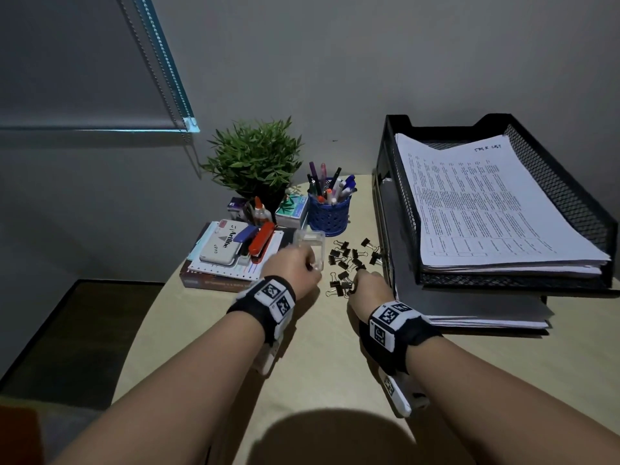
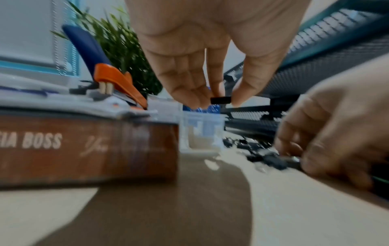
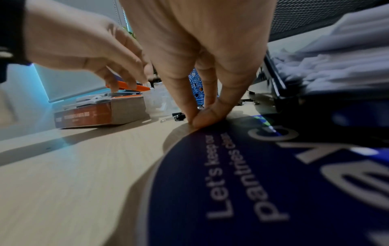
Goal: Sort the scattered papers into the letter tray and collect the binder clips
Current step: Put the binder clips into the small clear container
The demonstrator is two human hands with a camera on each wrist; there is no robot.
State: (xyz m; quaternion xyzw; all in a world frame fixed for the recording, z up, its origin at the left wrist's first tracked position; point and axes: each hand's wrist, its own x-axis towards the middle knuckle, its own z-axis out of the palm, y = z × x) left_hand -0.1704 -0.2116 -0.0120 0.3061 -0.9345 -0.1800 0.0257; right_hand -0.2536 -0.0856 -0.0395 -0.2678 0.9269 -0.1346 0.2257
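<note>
Your left hand (image 2: 210,41) pinched a boxy black binder clip (image 2: 221,100) above the clear plastic box (image 2: 202,131); your right hand (image 3: 200,50) pressed its fingertips together, any clip hidden.

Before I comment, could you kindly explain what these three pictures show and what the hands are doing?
No robot: a person's bare hands, with cameras on the head and each wrist. The head view looks down on a desk with a letter tray of papers, a pen cup, a plant and scattered binder clips. The left wrist view shows the left hand pinching one black clip above a clear box. The right wrist view shows the right hand, fingertips pinched at the pile; whether they hold a clip is hidden.
</note>
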